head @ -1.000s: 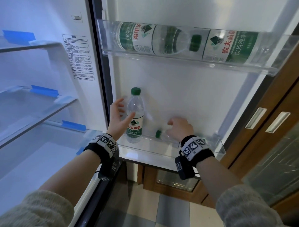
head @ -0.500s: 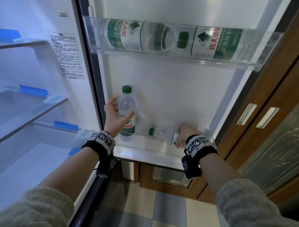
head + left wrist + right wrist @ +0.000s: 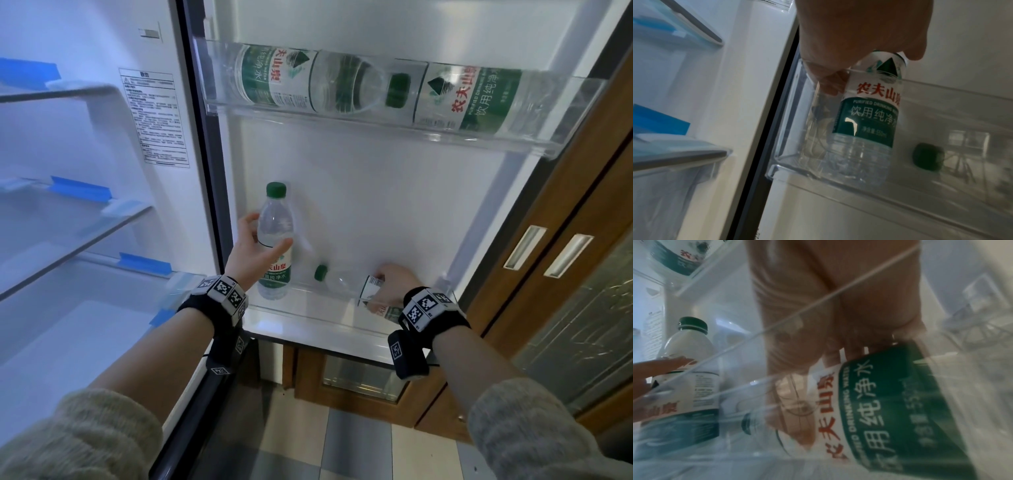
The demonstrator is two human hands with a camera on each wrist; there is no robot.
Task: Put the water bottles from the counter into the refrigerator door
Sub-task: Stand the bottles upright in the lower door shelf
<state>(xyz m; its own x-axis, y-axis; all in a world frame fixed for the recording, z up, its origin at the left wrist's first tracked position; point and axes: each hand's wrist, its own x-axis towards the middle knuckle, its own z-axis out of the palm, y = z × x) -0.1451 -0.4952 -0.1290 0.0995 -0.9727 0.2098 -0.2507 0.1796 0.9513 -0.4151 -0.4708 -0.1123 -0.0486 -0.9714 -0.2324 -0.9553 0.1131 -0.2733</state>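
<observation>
In the lower door bin [image 3: 310, 317], the left hand [image 3: 251, 251] wraps thumb and fingers round an upright water bottle [image 3: 275, 245] with a green cap, at the bin's left end. To its right, the right hand [image 3: 390, 286] grips a second bottle [image 3: 346, 284] lying on its side, cap pointing left. Both labels read "农夫山泉", "PURIFIED DRINKING WATER", "饮用纯净水". Two larger bottles [image 3: 308, 80] of the same brand lie in the upper door shelf [image 3: 376, 132].
</observation>
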